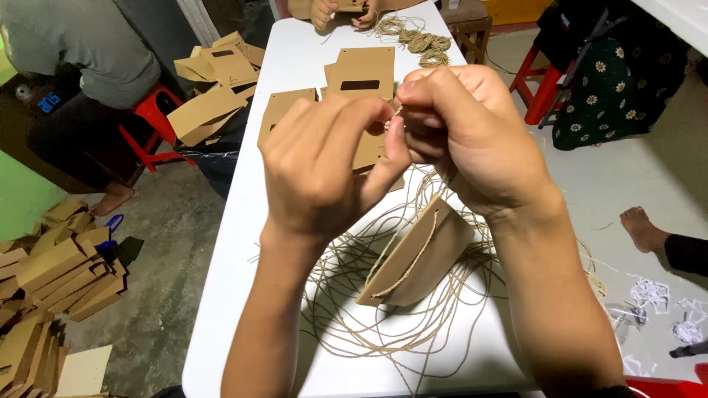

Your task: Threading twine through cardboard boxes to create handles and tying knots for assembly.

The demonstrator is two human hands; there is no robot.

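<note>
Hands: my left hand (321,166) and right hand (464,136) meet above the brown paper bag (420,258), fingertips pinched shut on the end of a twine (393,118) strand between them.
Twine: thin, pale, limp cord; it looks light and a little rough, so I judge it grips well but frays and slips if pinched loosely (best taken right at the tip, between thumb and forefinger).
Bag: small kraft-paper piece hanging below my hands, over the counter (287,66), with a twine loop running across its face; light, stiff enough to keep shape, yet it would crease if squeezed, so I would hold it by the top edge.
Loose twine pile (383,317): tangled strands spread under and around the bag, likely to snag.
Card blanks (361,74): flat brown pieces with a slot, lying beyond the bag, farther up the counter.
Coiled twine bundles (422,40): beyond the blanks, near another person's hands (343,11).
Floor stacks (55,273): more brown pieces, left of the bag, off the counter.
</note>
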